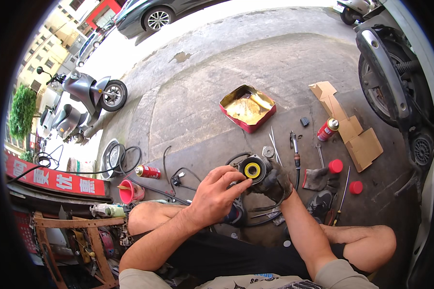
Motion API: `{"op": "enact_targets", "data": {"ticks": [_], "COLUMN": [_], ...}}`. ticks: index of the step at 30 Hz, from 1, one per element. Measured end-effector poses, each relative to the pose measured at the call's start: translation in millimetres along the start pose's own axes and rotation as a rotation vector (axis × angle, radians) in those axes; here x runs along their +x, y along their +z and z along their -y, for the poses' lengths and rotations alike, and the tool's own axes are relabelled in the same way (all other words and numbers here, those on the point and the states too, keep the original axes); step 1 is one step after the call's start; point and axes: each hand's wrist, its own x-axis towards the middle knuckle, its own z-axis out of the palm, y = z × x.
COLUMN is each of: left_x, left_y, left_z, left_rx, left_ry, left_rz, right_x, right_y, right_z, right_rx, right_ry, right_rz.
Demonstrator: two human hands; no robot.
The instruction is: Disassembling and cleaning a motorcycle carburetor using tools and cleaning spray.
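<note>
A round black part (pixel 258 179) with a yellow ring (pixel 252 164) in its centre is held up above my lap, its ring face upward. My right hand (pixel 277 185), in a dark, grimy glove, grips the part from the right side. My bare left hand (pixel 217 192) is at the part's left, fingers curled and pinched against its rim beside the ring. Just beyond the part lies a small grey metal piece (pixel 268 152). A grey-and-black glove (pixel 316 179) and a red cap (pixel 335 166) lie to the right.
A red tray (pixel 246 126), spray cans (pixel 327 129), cardboard (pixel 364 149), hoses (pixel 130 149) and several tools (pixel 295 151) lie around me. A scooter (pixel 89 89) stands left, another wheeled machine (pixel 381 77) at right. A rusty frame (pixel 58 221) is beside my left arm.
</note>
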Motion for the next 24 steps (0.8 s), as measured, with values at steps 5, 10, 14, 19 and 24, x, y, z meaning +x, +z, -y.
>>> {"op": "enact_targets", "data": {"ticks": [5,10,14,19,24], "left_x": [-1.3,-1.7,-2.5,-3.0,0.7], "left_y": [1.1,5.9,5.0,5.2,3.4], "left_z": [3.9,8.1,13.2,15.9,11.8], "left_rx": [-0.018,0.002,0.048,0.033,0.036], "left_ry": [-0.014,-0.067,-0.121,-0.200,-0.227], "left_rz": [-0.006,-0.072,-0.092,-0.097,-0.078], "right_x": [4.8,11.9,16.8,18.3,16.9], "right_y": [1.8,-0.3,-3.1,-4.0,-2.9], "right_z": [1.5,3.6,18.5,20.0,18.7], "right_rx": [1.368,1.284,1.153,1.035,1.010], "right_ry": [0.498,0.375,0.286,0.226,0.205], "right_rz": [-0.136,-0.096,-0.087,-0.086,-0.145]}}
